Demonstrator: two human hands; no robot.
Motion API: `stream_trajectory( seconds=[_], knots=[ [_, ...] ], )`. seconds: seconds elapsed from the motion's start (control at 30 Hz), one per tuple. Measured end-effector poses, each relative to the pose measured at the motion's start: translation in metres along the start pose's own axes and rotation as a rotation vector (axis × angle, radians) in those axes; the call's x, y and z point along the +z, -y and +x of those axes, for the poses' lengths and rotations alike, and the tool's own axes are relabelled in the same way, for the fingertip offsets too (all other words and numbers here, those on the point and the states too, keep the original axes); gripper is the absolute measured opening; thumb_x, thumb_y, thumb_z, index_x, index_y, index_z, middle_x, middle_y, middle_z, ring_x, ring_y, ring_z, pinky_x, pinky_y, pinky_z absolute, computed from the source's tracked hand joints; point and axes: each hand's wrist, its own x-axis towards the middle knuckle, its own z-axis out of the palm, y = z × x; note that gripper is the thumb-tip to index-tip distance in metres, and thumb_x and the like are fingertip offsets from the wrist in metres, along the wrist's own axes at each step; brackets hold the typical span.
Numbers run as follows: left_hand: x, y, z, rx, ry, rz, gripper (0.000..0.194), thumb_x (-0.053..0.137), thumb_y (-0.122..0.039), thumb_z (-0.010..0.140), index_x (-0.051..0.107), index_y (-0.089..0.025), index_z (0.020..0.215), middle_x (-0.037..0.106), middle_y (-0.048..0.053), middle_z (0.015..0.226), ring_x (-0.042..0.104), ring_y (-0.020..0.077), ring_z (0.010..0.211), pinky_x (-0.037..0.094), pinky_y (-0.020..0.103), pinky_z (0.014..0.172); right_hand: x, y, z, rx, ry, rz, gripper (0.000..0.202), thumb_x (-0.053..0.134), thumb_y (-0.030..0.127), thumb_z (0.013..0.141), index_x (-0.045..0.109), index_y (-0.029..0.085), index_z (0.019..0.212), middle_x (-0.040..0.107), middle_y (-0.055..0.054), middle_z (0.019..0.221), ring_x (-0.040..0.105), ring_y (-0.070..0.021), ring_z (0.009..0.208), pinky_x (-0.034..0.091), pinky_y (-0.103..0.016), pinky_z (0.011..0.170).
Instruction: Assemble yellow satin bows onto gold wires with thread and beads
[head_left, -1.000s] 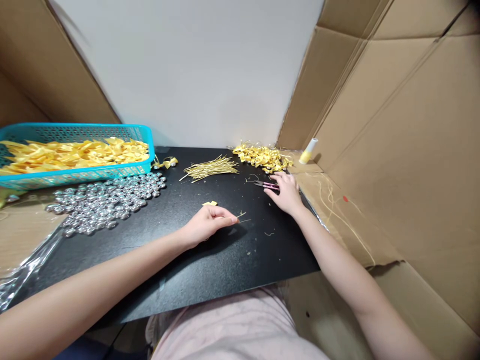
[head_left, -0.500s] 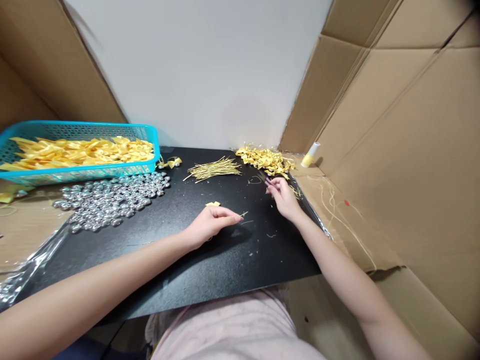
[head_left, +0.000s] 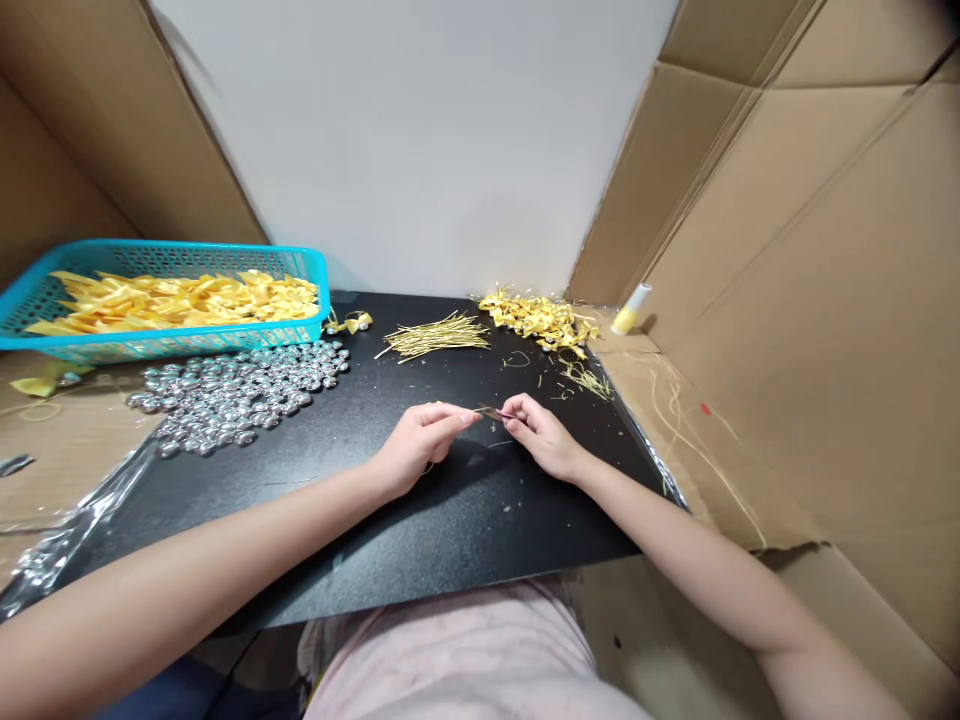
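My left hand (head_left: 420,445) is closed over the middle of the black table, thumb and forefinger pinching a yellow ribbon bow. Most of the bow is hidden behind the fingers; a thin end pokes out past the fingertips. In my right hand (head_left: 549,436) is a pair of small dark thread snips (head_left: 491,412), gripped between thumb and fingers. Their tips meet the thin end just beside my left fingertips. Whether the blades are closed on it, I cannot tell.
Gold twist ties (head_left: 435,337) lie ahead, with finished yellow bows (head_left: 540,318) and cut yellow ends (head_left: 586,378) to their right. Silver beads (head_left: 232,398) spread leftward below a blue basket (head_left: 324,285) of yellow ribbon. A thread spool (head_left: 631,308) stands on cardboard at right.
My right hand has come left and nearer with the snips, from beside the bow pile to my left fingertips. My left hand keeps its pinch in about the same place.
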Motion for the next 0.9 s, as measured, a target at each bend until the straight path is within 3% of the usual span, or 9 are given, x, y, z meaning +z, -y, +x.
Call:
stream_trajectory(
  seconds=[0.9],
  knots=[
    [0.0003,-0.0006,-0.0004,0.009,0.031,0.126,0.035,0.074,-0.048,0.068,0.074,-0.013,0.077,0.026,-0.009,0.041,0.02,0.0045,0.039,0.012,0.019,0.037,0.0037,0.0058,0.0004,-0.029,0.001,-0.088,0.044,0.043,0.064,0.089,0.046,0.02,0.091,0.044,0.002,0.072,0.04,-0.0123,0.064,0.033,-0.025,0.061]
  ],
)
